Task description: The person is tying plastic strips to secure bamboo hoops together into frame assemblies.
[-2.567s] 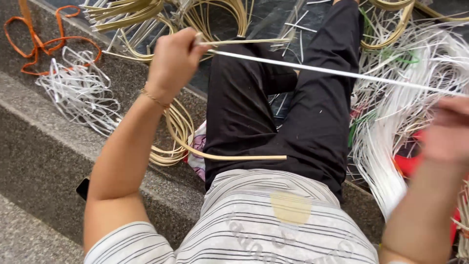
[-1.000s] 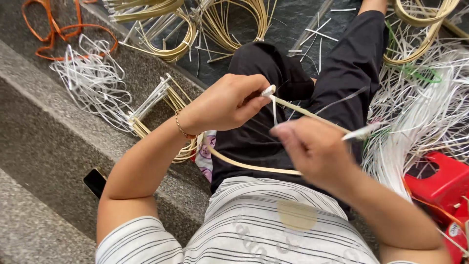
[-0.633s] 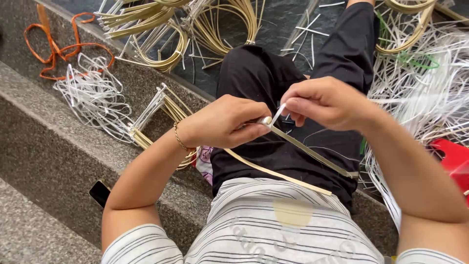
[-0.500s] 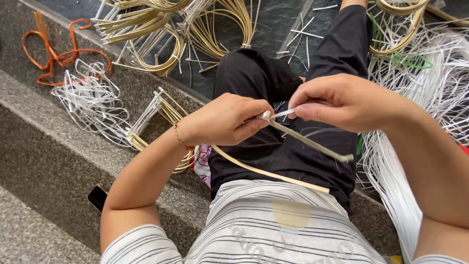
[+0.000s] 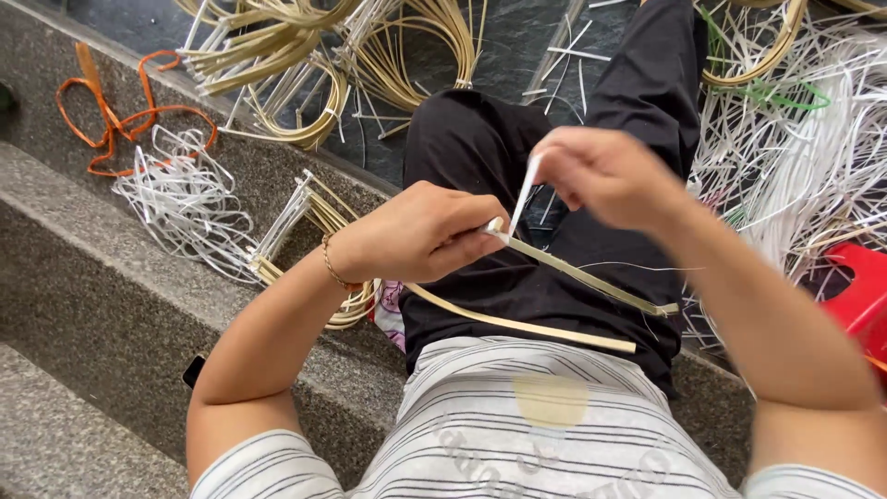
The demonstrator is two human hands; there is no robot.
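The left hand [image 5: 420, 236] pinches the tan strip [image 5: 554, 268] shut at its upper end over the lap; the right hand [image 5: 605, 176] grips a thin white sliver [image 5: 525, 194] peeling upward. Pulled unevenly, the sliver might snap or run off. The strip's long axis runs from 10 o'clock to 4 o'clock.

Striped white-grey shirt [image 5: 517, 434], black trousers [image 5: 490, 157] — thin bracelet [image 5: 331, 266] at left wrist

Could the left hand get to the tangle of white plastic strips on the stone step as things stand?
Probably, but not freely: the left hand is closed on a flat tan cane strip, which it would have to release. The white tangle lies uncovered beside that forearm.
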